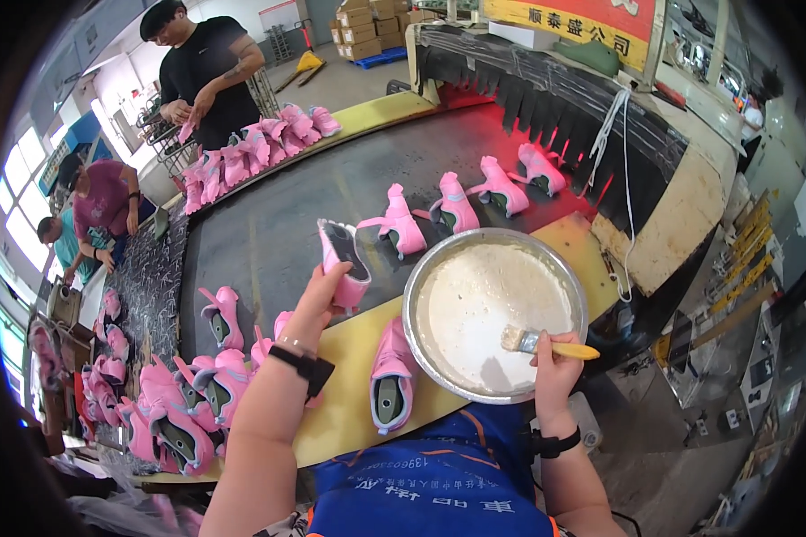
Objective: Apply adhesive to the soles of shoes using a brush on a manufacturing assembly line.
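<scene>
My left hand (pixel 306 309) grips a pink shoe upper (pixel 360 288), tilted so that its dark green underside faces up, over the near edge of a dark conveyor belt (pixel 282 228). In my right hand (pixel 557 365) is a paintbrush (pixel 575 350) with a yellow handle. Its bristles touch or hover just above the creamy white liquid (pixel 475 300) in a wide metal bowl (pixel 414 345); which of the two I cannot tell. Just left of the bowl, another pink shoe upper (pixel 394 358) lies on the yellow ledge (pixel 336 394).
Several pink uppers (pixel 401 228) line the belt toward a red-lit tunnel with black strip curtains (pixel 546 98). More uppers (pixel 175 421) crowd the near left, and another pile (pixel 251 152) lines the far ledge. A co-worker in black (pixel 215 80) stands beyond; others (pixel 103 201) work at left.
</scene>
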Demonstrator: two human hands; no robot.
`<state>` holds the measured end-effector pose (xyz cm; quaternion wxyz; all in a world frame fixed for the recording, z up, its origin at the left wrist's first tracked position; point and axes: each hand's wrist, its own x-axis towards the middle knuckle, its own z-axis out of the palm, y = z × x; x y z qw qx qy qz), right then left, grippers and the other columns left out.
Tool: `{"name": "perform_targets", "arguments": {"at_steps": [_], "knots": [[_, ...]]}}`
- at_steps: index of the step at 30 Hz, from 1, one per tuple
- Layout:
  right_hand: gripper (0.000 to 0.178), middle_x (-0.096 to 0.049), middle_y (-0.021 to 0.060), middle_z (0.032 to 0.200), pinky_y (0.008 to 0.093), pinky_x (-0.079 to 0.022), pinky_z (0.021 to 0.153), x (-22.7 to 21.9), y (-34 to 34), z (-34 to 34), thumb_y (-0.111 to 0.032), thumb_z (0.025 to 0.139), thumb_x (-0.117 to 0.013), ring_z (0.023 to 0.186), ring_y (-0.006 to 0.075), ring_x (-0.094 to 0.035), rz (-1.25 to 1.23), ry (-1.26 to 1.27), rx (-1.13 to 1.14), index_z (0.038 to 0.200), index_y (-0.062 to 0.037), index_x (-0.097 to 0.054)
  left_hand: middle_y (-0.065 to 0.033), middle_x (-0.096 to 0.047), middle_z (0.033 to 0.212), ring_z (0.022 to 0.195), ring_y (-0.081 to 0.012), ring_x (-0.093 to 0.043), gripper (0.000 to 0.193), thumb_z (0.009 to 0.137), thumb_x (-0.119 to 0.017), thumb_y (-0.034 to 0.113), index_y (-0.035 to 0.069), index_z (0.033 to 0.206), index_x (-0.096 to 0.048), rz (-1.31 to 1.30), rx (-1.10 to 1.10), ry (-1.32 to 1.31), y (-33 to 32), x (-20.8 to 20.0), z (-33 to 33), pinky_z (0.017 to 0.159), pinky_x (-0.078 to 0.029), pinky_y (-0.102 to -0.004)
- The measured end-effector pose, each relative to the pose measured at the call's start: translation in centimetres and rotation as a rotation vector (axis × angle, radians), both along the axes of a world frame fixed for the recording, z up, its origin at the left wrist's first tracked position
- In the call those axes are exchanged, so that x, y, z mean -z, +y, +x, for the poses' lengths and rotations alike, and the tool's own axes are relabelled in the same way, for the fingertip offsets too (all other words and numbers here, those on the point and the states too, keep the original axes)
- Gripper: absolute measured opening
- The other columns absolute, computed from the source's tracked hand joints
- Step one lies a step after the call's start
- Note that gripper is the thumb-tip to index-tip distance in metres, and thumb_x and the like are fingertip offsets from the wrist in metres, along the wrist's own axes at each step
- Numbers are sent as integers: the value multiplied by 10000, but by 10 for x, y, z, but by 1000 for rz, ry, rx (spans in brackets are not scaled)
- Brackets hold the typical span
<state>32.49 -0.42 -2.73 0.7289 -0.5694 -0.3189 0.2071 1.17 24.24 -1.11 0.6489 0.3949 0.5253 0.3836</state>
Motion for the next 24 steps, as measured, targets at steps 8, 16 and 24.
{"name": "perform_targets", "arguments": {"at_steps": [8,16,24], "knots": [[172,-565,19,709,207,-444,512,13,1,1,-48,970,-664,555,62,-555,-69,-140,50,894,-43,-510,-319,-533,1388,1263,-434,-571,1028,826,-789,344,172,1627,-168,521,-115,813,105,115,4,1044,-488,-460],[172,-565,25,722,217,-444,540,11,2,1,-51,965,-675,582,69,-564,-47,-131,81,894,-28,-521,-391,-360,1508,1362,-497,-462,802,942,-638,407,373,1614,-201,193,237,1078,104,116,9,1121,-421,-500],[148,-580,40,774,211,-458,555,10,1,-3,-57,988,-652,607,66,-556,-62,-152,70,931,-19,-521,-320,-562,1377,1258,-436,-579,693,986,-527,517,50,1492,-452,408,213,849,-2,59,8,1070,-457,-455]]}}
